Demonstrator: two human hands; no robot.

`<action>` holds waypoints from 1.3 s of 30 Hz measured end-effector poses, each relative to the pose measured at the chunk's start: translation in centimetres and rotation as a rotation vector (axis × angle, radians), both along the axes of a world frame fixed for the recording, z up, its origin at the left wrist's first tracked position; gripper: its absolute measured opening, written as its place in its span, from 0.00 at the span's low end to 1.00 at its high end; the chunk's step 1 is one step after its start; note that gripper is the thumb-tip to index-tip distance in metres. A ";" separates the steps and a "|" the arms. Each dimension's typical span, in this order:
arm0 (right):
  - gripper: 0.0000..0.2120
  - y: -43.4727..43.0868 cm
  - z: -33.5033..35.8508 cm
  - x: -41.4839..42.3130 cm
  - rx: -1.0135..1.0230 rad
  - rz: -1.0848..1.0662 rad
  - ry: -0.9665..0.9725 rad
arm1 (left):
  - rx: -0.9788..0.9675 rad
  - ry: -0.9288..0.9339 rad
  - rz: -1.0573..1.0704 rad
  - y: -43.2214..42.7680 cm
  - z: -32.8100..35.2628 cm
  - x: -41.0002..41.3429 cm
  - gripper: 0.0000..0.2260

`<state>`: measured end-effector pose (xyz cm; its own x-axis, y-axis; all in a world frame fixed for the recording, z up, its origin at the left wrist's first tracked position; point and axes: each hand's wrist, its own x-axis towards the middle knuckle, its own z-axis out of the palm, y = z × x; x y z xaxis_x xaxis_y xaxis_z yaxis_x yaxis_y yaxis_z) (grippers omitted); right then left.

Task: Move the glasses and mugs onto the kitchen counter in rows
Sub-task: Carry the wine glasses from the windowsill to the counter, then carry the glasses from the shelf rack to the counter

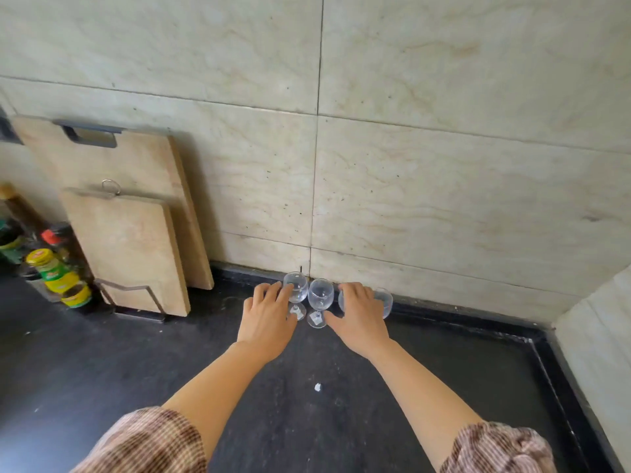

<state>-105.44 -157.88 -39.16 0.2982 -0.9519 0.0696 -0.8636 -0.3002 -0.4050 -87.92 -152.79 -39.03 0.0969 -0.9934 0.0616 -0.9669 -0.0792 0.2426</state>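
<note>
At the far left edge of the frame, a cluster of condiment bottles (pixel 58 278) with yellow and green labels stood on the dark kitchen counter (pixel 102 370). Just right of them, two pale wooden cutting boards leaned against the tiled wall (pixel 444 165): a large board (pixel 136 165) behind and a small board (pixel 129 254) in front, the smaller one sitting in a thin metal rack (pixel 136 295). Near the centre of the frame, my left hand (pixel 268 319) reached forward from a plaid sleeve, its fingers fairly straight and spread, with the fingertips touching the bowl of the left glass (pixel 296 288) without closing round it. That small clear stemmed glass stood upright on the counter close to the wall. Just beside it, to the right, the middle glass (pixel 320 295) stood upright and untouched between my two hands. Right of that, my right hand (pixel 362 315) lay over the right glass (pixel 384 302), fingers curled across its top and gripping it, thumb stretched left toward the middle glass's foot; the hand hid most of this glass. The three glasses formed a short row along the wall. Lower in the centre, a small white scrap (pixel 318 387) lay on the counter between my forearms.
</note>
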 end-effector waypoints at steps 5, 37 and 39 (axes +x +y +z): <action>0.28 5.7 1.3 6.5 0.031 0.182 0.142 | 0.076 -0.020 0.179 7.6 2.1 5.5 0.26; 0.30 73.1 23.1 54.4 -0.293 1.307 0.010 | -0.124 -0.299 1.427 88.4 22.6 36.8 0.25; 0.30 77.2 24.5 57.2 -0.311 1.379 -0.010 | -0.123 -0.328 1.477 92.5 23.9 38.3 0.25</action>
<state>-48.28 -80.65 -14.65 0.9616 0.1539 0.2274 0.1951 -0.9657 -0.1713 -49.60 -60.31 -15.18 0.9365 -0.0077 0.3505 -0.0518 -0.9918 0.1165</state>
